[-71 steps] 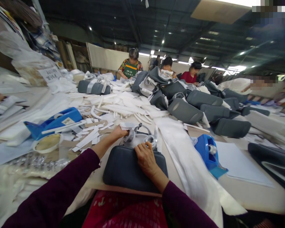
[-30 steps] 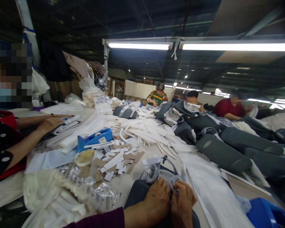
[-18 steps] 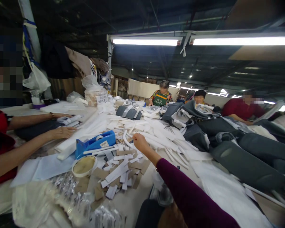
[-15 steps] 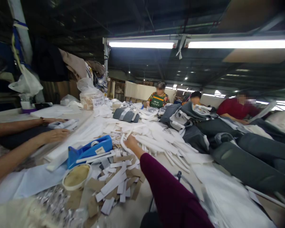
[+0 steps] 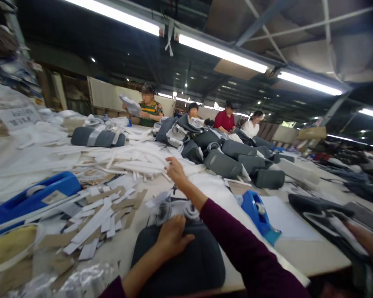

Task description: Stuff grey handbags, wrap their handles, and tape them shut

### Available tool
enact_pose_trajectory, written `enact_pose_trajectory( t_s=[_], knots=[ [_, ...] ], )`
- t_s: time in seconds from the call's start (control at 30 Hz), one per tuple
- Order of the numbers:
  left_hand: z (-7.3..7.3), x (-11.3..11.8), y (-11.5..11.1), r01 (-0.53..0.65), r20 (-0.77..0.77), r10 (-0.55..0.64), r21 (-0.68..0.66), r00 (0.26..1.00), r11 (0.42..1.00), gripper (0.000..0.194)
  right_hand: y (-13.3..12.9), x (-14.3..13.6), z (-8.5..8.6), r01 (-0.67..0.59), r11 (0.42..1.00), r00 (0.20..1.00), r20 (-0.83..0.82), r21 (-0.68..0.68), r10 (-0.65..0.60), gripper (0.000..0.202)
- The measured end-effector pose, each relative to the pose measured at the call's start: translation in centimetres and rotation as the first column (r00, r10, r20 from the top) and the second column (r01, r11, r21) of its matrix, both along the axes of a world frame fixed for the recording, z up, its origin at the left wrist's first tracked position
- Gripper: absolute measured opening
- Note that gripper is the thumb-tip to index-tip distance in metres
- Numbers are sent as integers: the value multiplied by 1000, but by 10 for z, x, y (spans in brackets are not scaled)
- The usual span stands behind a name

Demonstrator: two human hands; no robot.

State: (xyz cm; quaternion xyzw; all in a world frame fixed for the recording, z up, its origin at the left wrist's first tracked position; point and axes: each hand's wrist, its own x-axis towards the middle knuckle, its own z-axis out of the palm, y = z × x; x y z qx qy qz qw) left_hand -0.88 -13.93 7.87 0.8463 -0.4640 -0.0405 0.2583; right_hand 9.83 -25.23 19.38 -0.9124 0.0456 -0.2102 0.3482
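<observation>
My left hand [image 5: 172, 235] rests on a folded dark grey garment [image 5: 186, 267] in front of me, fingers curled over its upper part and thumb sticking out. Light grey rolled pieces [image 5: 164, 213] lie along the garment's far edge, partly behind that hand. Farther out, my right hand [image 5: 176, 170] is closed at the end of a long white strip [image 5: 155, 159], above the right side of a heap of white strips [image 5: 127, 163]. Its fingertips are small and slightly blurred. Loose white and brown card pieces [image 5: 104, 215] lie left of the garment.
Blue tape dispensers stand at left [image 5: 49, 190] and right [image 5: 255, 209]. A round tub [image 5: 15, 248] sits at near left. Folded grey garments [image 5: 224, 163] are piled beyond my right hand. Several co-workers are across the table; another person's hand [image 5: 365, 240] is at far right.
The view has swung right. My right hand has moved right across the white strips. My left hand and the dark grey garment under it have come into view.
</observation>
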Motion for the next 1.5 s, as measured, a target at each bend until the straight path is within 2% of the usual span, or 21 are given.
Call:
enact_pose_trajectory(
  t_s=[0.1, 0.17, 0.27, 0.37, 0.47, 0.6, 0.7, 0.77, 0.83, 0.9, 1.03, 1.2, 1.3, 1.37, 1.5],
  knots=[
    [13, -3, 5, 53, -5, -53, 44, 999, 998, 26, -81, -108, -23, 209, 968, 978, -28, 139, -207, 32],
    [18, 0, 3, 87, -8, -87, 17, 996, 996, 25, -115, -178, -43, 308, 932, 951, -55, 190, -303, 32],
    [20, 1, 0, 95, -21, -96, -16, 995, 995, 25, -136, -255, -73, 408, 889, 913, -84, 207, -399, 31],
    [22, -3, 0, 89, -42, -90, -26, 995, 996, 25, -137, -288, -93, 495, 859, 865, -168, 129, -473, 29],
    [26, -6, -1, 80, -75, -81, -25, 994, 997, 25, -134, -291, -99, 525, 848, 837, -231, 78, -497, 26],
    [30, -7, -2, 80, -105, -83, -31, 991, 996, 24, -135, -290, -95, 504, 862, 831, -300, 50, -469, 19],
    [30, -7, -1, 84, -117, -89, -41, 989, 996, 23, -136, -300, -92, 416, 900, 854, -394, 127, -340, 17],
    [29, -7, -1, 85, -120, -90, -46, 989, 995, 22, -135, -307, -92, 357, 901, 856, -472, 246, -210, 19],
    [28, -6, -1, 87, -122, -92, -48, 988, 995, 23, -134, -308, -92, 317, 900, 829, -549, 300, -109, 20],
    [27, -5, -1, 85, -120, -91, -53, 989, 995, 24, -132, -303, -91, 281, 925, 797, -599, 256, -76, 19],
    [27, -5, 1, 73, -122, -81, -68, 989, 995, 26, -134, -290, -89, 217, 974, 785, -606, 68, -132, 9],
    [25, -5, 1, 78, -117, -87, -83, 989, 993, 25, -140, -282, -87, 128, 987, 789, -593, -97, -160, 11],
    [23, -3, 1, 72, -87, -79, -79, 993, 994, 25, -135, -265, -90, 90, 985, 825, -543, -144, -155, 15],
    [22, -3, 1, 68, -62, -73, -78, 995, 995, 24, -127, -246, -93, 33, 990, 854, -511, -138, -99, 19],
    [21, -3, 2, 76, -39, -79, -77, 996, 994, 25, -116, -220, -95, -157, 986, 875, -472, -56, 113, 20]
  ],
)
